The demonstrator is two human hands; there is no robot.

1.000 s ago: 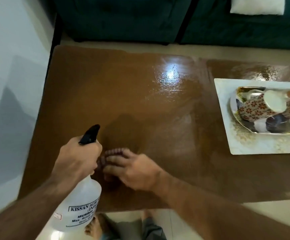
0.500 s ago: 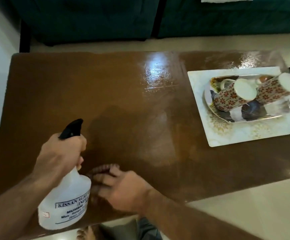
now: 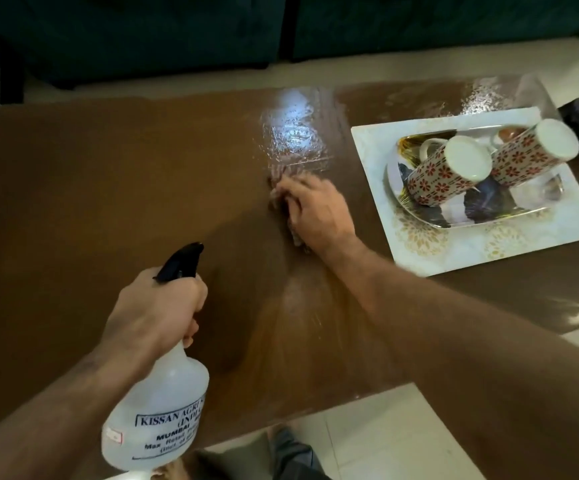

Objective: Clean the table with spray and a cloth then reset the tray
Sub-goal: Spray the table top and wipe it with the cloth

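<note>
Left hand [image 3: 153, 313] grips a spray bottle [image 3: 158, 410] while right hand [image 3: 310, 211] presses a cloth [image 3: 281, 197] flat-fingered on the brown counter [image 3: 108, 188].

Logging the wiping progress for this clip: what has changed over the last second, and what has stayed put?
The right hand has slid the cloth from the near edge of the table, beside the spray bottle, out to the shiny wet patch near the tray. Nothing was picked up or let go. The left hand still grips the bottle, and the two cups remain lying on the tray.
</note>
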